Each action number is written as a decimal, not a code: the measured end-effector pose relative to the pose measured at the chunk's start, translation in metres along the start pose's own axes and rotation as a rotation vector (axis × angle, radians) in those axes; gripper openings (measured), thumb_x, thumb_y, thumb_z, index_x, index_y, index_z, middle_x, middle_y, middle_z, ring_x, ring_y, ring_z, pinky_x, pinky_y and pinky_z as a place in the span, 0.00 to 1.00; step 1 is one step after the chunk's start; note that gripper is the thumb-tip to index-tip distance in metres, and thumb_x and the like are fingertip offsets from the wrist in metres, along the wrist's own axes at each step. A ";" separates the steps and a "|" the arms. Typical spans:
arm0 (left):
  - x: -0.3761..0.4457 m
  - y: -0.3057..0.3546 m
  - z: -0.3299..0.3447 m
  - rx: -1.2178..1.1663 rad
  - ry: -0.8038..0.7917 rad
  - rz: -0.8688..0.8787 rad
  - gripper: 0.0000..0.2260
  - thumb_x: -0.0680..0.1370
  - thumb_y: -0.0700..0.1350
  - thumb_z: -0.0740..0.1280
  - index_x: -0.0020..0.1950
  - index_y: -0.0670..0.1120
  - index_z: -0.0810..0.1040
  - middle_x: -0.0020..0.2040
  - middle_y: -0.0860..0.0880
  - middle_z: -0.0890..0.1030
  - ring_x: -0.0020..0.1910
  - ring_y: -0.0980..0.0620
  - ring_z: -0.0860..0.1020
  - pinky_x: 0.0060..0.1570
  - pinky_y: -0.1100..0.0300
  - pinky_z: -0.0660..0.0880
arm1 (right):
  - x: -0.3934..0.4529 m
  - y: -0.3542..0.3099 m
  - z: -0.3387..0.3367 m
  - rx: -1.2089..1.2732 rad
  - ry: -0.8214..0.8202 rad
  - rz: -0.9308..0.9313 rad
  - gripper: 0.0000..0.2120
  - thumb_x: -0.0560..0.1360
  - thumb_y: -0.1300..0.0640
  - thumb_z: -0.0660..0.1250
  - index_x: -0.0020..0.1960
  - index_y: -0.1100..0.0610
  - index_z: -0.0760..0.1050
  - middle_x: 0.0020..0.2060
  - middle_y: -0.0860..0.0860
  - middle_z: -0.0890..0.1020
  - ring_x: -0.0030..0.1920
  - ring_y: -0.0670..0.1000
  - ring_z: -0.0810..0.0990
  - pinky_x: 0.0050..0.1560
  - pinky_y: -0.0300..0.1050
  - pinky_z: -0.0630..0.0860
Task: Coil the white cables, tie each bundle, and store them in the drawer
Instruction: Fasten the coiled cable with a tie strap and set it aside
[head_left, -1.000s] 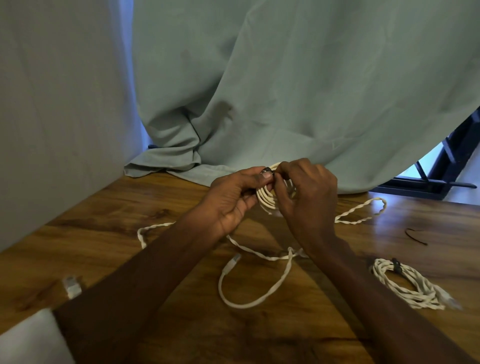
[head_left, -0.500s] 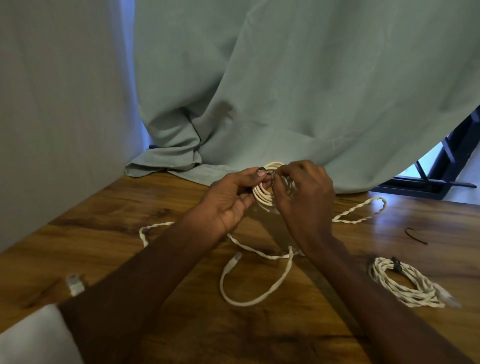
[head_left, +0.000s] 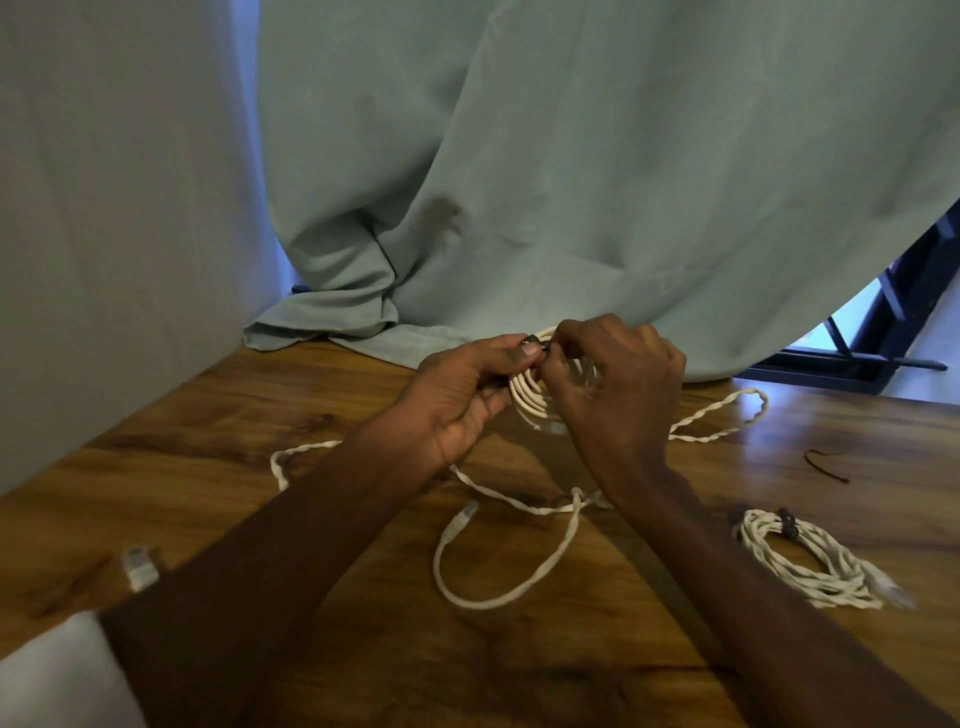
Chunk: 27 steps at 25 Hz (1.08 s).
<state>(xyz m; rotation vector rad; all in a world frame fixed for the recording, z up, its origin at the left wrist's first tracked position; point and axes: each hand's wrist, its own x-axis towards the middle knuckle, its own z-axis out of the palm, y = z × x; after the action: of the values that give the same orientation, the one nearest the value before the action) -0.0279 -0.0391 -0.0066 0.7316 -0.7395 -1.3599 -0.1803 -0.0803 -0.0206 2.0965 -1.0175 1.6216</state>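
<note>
Head view: held above the desk (head_left: 260, 415) near its far edge, a small coil of white cable (head_left: 527, 397), gripped by the left hand (head_left: 457, 400) with thumb curled over the top and by the right hand (head_left: 618, 384), whose fingertips pinch a small dark tie (head_left: 531, 341) at the coil's crown. Tying step in hand, by the look of it; not yet stored, and no drawer in view. Lying loose across the desk's middle, a twisted white cable (head_left: 519, 501) with its plug end (head_left: 462, 519) toward the near edge. Toward the right edge, a finished bundle (head_left: 805, 558), already tied, and a spare dark tie (head_left: 826, 465) beyond it. Next, probably: cinching the tie tight without letting the loops spring apart.
</note>
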 end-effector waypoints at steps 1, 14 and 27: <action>0.000 0.001 0.000 -0.002 -0.002 -0.003 0.16 0.77 0.32 0.72 0.65 0.33 0.80 0.61 0.36 0.84 0.60 0.44 0.84 0.59 0.54 0.82 | 0.001 0.001 0.000 -0.043 -0.004 -0.027 0.03 0.78 0.51 0.70 0.50 0.49 0.82 0.43 0.44 0.82 0.44 0.48 0.75 0.53 0.47 0.64; -0.004 0.004 0.000 -0.022 0.033 -0.073 0.10 0.78 0.31 0.70 0.59 0.34 0.82 0.53 0.39 0.85 0.54 0.45 0.84 0.62 0.52 0.80 | 0.005 0.000 -0.003 -0.005 -0.119 -0.149 0.07 0.78 0.55 0.71 0.55 0.53 0.83 0.45 0.48 0.84 0.45 0.51 0.81 0.51 0.48 0.69; -0.005 0.008 0.001 -0.037 0.007 -0.094 0.08 0.79 0.32 0.68 0.57 0.34 0.82 0.51 0.39 0.86 0.52 0.46 0.85 0.58 0.50 0.81 | 0.004 0.003 0.002 -0.063 -0.071 -0.164 0.06 0.79 0.55 0.70 0.51 0.57 0.83 0.46 0.51 0.82 0.46 0.53 0.77 0.50 0.47 0.65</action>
<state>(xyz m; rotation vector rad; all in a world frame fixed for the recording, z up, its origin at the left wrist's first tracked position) -0.0243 -0.0337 -0.0002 0.7490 -0.6800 -1.4517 -0.1811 -0.0853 -0.0176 2.1480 -0.8806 1.4282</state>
